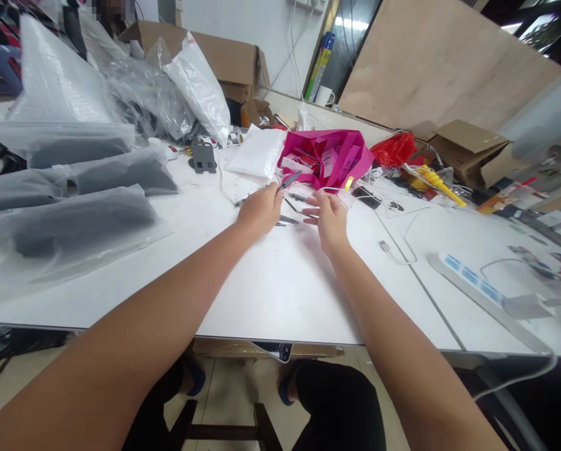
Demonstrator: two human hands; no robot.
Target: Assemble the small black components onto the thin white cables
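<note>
My left hand (260, 210) is closed around a slim dark tool (290, 180) whose pointed end sticks out up and to the right; its exact kind is unclear. To its right, my right hand (330, 222) pinches a thin white cable (333, 188) at the thumb and forefinger, while its other fingers are spread toward the left. A small yellow tag (349, 183) shows by the cable. Several thin dark tools, among them one with a dark blade (288, 220), lie on the white table (271, 288) between and below my hands.
Behind my hands stand a pink bag (350, 164) with boxes inside and a white packet (257, 152). Grey items in plastic bags (83, 219) fill the left side. A power strip (478, 285) lies at right, near a loose white cable plug (384, 246). A yellow tool (440, 185) lies farther back.
</note>
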